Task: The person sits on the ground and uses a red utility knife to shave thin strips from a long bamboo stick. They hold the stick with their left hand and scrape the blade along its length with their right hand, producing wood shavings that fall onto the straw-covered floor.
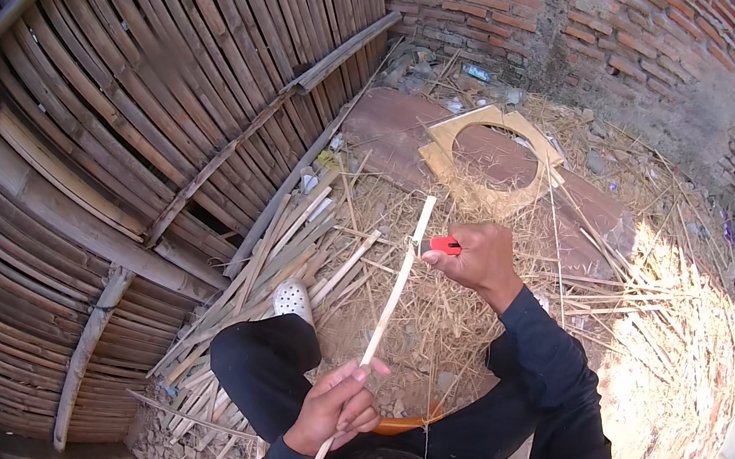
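A long pale bamboo strip (391, 304) slants up and away from my lap. My left hand (339, 406) is closed round its lower part, and the near end runs on below that hand. Farther up, my right hand (482, 258) grips a red-handled knife (443, 244), whose short dark blade meets the strip below its far tip. Small curled shavings show at that spot. Most of the knife's handle is hidden in my fingers.
A bamboo slat wall (212, 64) rises at the left, and a brick wall (496, 6) stands behind. Split strips (277, 259) lie left of my white clog (293, 299). A wooden board with a round hole (443, 136) lies ahead among shavings. An orange seat edge (400, 424) shows beneath me.
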### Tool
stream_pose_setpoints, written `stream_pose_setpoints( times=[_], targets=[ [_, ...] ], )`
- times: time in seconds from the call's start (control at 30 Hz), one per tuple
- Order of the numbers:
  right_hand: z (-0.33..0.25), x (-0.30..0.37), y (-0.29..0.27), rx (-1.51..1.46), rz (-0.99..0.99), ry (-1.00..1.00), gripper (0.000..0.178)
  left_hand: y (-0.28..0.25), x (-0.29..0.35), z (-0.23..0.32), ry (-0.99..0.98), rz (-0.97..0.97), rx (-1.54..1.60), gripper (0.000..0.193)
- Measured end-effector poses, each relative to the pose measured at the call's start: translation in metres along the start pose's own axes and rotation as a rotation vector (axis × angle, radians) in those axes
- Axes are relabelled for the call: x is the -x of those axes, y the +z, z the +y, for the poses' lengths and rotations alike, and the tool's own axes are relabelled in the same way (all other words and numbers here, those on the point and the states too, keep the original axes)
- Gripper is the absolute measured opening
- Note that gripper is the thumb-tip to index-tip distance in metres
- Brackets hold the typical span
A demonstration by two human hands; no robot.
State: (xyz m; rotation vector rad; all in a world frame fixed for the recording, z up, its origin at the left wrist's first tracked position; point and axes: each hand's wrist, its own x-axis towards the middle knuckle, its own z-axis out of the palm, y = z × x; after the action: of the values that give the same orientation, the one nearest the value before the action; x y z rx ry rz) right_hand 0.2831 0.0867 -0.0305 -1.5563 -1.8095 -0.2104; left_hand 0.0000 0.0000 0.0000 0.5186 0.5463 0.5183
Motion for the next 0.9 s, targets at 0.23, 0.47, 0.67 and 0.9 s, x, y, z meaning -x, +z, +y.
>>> stream_pose_setpoints(
  times=[0.23,0.47,0.67,0.9],
  targets=[
    [0.031,-0.017,0.002,0.162,-0.015,0.096,0.069,0.000,-0.001,-0.002,-0.024,0.054,0.041,0.027],
    [0.125,-0.018,-0.005,0.173,-0.063,0.730,0.078,0.004,0.008,-0.007,-0.032,-0.070,0.068,0.030],
    [0.014,0.003,-0.014,-0.088,-0.086,0.209,0.069,-0.002,-0.020,0.009,0.086,0.012,0.001,0.032],
    [-0.020,0.019,-0.016,-0.024,-0.083,-0.075,0.066,0.011,-0.029,0.010,0.072,0.080,-0.148,0.031]
  ],
)
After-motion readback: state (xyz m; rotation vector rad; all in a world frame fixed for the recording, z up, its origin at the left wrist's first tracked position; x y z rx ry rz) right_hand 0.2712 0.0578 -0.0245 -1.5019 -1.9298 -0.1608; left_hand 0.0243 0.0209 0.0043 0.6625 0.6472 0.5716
